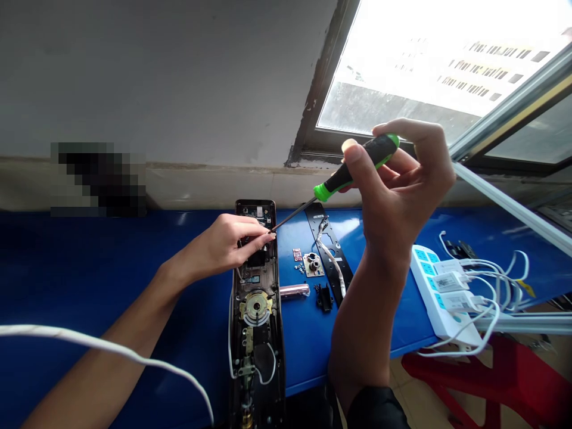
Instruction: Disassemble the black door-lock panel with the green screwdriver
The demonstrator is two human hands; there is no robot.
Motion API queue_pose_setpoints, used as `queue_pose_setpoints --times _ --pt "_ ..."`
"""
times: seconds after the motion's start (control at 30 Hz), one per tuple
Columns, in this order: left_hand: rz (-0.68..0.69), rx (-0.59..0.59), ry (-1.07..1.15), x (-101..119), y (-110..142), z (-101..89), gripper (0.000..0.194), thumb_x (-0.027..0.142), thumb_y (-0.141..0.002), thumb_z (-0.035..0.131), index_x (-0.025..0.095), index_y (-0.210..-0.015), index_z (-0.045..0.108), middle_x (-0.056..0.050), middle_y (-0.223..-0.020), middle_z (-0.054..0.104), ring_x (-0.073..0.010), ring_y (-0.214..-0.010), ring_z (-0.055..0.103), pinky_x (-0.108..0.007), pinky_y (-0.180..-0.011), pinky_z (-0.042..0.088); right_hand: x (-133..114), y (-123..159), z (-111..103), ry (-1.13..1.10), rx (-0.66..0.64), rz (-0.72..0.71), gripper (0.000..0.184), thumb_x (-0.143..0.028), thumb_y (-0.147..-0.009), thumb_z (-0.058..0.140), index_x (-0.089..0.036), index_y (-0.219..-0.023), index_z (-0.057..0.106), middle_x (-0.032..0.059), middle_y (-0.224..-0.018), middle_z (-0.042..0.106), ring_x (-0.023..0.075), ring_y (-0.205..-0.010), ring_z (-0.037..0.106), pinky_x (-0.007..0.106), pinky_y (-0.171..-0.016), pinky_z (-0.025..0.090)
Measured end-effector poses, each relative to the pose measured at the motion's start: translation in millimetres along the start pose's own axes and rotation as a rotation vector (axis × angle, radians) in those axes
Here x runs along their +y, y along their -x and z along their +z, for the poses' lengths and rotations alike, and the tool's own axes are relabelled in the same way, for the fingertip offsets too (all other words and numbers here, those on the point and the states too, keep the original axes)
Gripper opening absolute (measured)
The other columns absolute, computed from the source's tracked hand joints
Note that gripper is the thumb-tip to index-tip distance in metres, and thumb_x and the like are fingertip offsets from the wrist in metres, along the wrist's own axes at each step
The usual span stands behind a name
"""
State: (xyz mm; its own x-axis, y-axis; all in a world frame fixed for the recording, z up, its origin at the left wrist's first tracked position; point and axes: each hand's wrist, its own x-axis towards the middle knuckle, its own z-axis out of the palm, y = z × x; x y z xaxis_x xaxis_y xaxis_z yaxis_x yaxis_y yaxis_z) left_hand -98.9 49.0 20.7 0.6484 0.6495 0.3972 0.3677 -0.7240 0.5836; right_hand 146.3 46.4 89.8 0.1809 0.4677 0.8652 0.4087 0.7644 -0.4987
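My right hand [402, 179] is closed round the green-and-black handle of a screwdriver [353, 170], held up in front of the window. Its thin shaft slants down-left, and the tip meets my left fingertips. My left hand [227, 244] rests on the upper part of an opened door lock body [257, 310], fingers pinched together at the screwdriver tip; what they pinch is too small to see. The lock lies lengthwise on the blue table [89, 280], its gears, brass parts and white wires exposed.
Right of the lock lie a black mounting plate [328, 250], a small square part [313, 264], a red chip [297, 254], a metal cylinder [294, 291] and a black clip [323, 296]. A white power strip [440, 298] with chargers sits at the table's right edge. A red stool [482, 375] stands below.
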Motion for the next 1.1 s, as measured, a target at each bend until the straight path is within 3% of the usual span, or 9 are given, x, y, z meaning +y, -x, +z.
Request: queue_pose_setpoints --times 0.17,0.47,0.63,0.73,0.93,1.1 --pt "0.028 0.015 -0.011 -2.4 0.0 1.8 0.027 0.034 -0.106 0.058 0.018 -0.098 0.079 -0.004 -0.089 0.077 -0.0134 -0.074 0.068 -0.027 -0.067 0.05 0.2 1.5 -5.0 0.074 -0.109 0.01 0.029 -0.045 -0.094 0.073 -0.031 -0.117 0.06 -0.0012 -0.09 0.07 0.0237 -0.093 0.078 0.04 -0.074 0.068" --pt "0.055 0.125 -0.062 -3.3 -1.2 0.1 0.024 0.034 -0.104 0.062 0.017 -0.108 0.079 -0.007 -0.104 0.077 -0.0179 -0.094 0.07 -0.03 -0.083 0.057 -5.8 -0.5 1.4 0.015 -0.11 -0.05 0.033 -0.044 -0.085 0.084 -0.029 -0.107 0.065 -0.0045 -0.083 0.071 0.0161 -0.073 0.075 0.03 -0.058 0.065" --pt "0.075 0.201 -0.194 -5.3 -0.6 -5.3 0.019 0.028 -0.102 0.063 0.018 -0.102 0.079 -0.008 -0.104 0.076 -0.0228 -0.106 0.063 -0.039 -0.094 0.056 -14.9 4.5 4.6 0.012 -0.22 -0.078 0.035 -0.034 -0.083 0.085 -0.035 -0.114 0.069 -0.0011 -0.1 0.073 0.0241 -0.087 0.077 0.041 -0.065 0.069" --pt "0.032 0.231 -0.258 -8.4 0.1 -6.5 0.017 0.029 -0.1 0.065 0.021 -0.104 0.079 -0.008 -0.115 0.074 -0.0276 -0.123 0.056 -0.048 -0.108 0.052 -16.8 6.8 6.7 0.002 -0.276 -0.078 0.038 -0.033 -0.083 0.084 -0.043 -0.116 0.068 -0.0016 -0.106 0.074 0.0272 -0.091 0.077 0.047 -0.069 0.071" --pt "-0.055 0.118 -0.265 -14.9 3.1 -6.9 0.021 0.036 -0.098 0.067 0.027 -0.112 0.08 -0.008 -0.15 0.056 -0.0354 -0.152 0.034 -0.062 -0.124 0.037 -13.6 11.4 14.6 0.019 -0.335 -0.057 0.037 -0.032 -0.084 0.084 -0.043 -0.116 0.068 -0.002 -0.108 0.075 0.0269 -0.091 0.076 0.046 -0.071 0.07" --pt "-0.088 0.035 -0.23 -15.4 4.7 -8.7 0.03 0.045 -0.096 0.07 0.029 -0.12 0.077 -0.008 -0.157 0.048 -0.0369 -0.154 0.032 -0.062 -0.126 0.036 -8.1 13.6 19.1 0.049 -0.344 -0.071 0.033 -0.032 -0.088 0.079 -0.041 -0.118 0.068 -0.0007 -0.11 0.075 0.0243 -0.089 0.075 0.043 -0.072 0.07"
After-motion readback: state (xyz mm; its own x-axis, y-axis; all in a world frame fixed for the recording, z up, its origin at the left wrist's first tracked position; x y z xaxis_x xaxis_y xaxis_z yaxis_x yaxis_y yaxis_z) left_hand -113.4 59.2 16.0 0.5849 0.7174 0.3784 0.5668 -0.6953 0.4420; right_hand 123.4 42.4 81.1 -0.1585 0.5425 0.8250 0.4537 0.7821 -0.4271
